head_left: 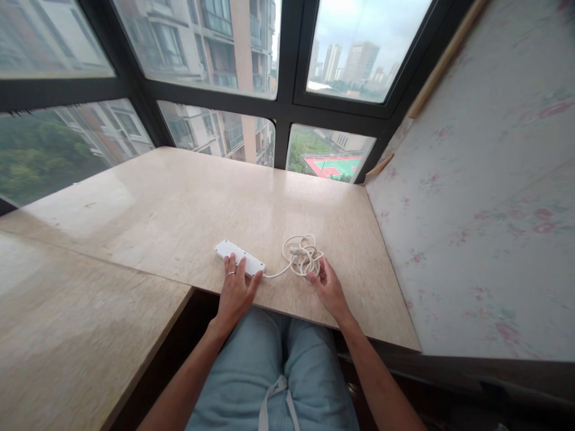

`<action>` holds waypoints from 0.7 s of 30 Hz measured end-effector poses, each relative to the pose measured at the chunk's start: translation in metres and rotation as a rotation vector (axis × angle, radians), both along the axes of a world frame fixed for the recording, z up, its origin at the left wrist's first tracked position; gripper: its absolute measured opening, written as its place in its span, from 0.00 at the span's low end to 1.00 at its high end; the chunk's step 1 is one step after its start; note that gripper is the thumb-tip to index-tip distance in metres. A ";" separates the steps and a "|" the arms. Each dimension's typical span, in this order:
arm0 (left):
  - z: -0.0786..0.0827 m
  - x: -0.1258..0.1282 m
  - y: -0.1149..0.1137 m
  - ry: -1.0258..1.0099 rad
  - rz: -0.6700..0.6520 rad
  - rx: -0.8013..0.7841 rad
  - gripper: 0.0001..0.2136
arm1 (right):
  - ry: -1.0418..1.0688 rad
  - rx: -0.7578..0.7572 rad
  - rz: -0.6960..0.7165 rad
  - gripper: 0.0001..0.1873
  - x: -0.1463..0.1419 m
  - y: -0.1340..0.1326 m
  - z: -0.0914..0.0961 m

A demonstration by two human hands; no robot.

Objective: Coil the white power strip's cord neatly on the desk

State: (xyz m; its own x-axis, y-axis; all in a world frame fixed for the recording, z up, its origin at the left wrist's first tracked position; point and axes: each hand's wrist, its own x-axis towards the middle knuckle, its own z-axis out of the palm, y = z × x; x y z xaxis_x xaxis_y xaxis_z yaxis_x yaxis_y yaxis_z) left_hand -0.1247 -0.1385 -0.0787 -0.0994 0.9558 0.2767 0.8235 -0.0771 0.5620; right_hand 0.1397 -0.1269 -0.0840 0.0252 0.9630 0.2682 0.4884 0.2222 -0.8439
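A white power strip (242,256), its face with the sockets not visible, lies at a slant on the stone-look surface. My left hand (237,287), with a ring on one finger, rests on its near side, fingers spread over the strip and thumb by the cord end. From that end a white cord (277,274) runs right into a loose, tangled coil (303,254). What looks like the plug lies among the loops. My right hand (330,287) pinches the coil's right edge between thumb and fingers.
The beige countertop (215,197) reaches back to dark-framed windows (283,111) and continues at left past a seam. Floral wallpaper (485,239) bounds it at right. My legs (278,353) are below the near edge, beside a dark gap (193,308).
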 end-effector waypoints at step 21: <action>0.030 -0.153 0.134 -0.348 0.205 -0.079 0.33 | -0.241 -0.004 0.474 0.38 -0.225 0.079 0.003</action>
